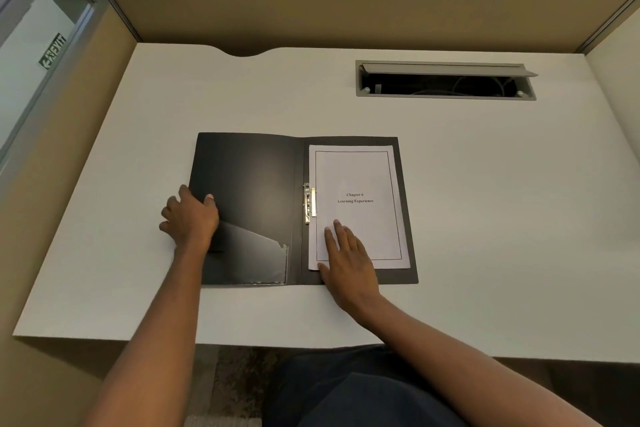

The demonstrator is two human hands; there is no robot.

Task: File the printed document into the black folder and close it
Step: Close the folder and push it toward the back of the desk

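Note:
The black folder [249, 184] lies open and flat on the white desk. A printed document [360, 177] titled "Chapter 6 Learning Experience" rests on the folder's right half, its left edge under a gold metal clip [309, 203] at the spine. My left hand [190, 215] grips the outer left edge of the left cover, thumb on top and fingers curled around the edge. My right hand [346, 260] lies flat with fingers spread on the lower left part of the document, pressing it down. A clear plastic pocket [252, 260] sits at the bottom of the left cover.
The white desk [485, 218] is boxed in by tan partition walls at the back and both sides. An open grey cable tray [445, 81] is sunk into the desk at the back right. The desk's front edge runs just below the folder, above my lap.

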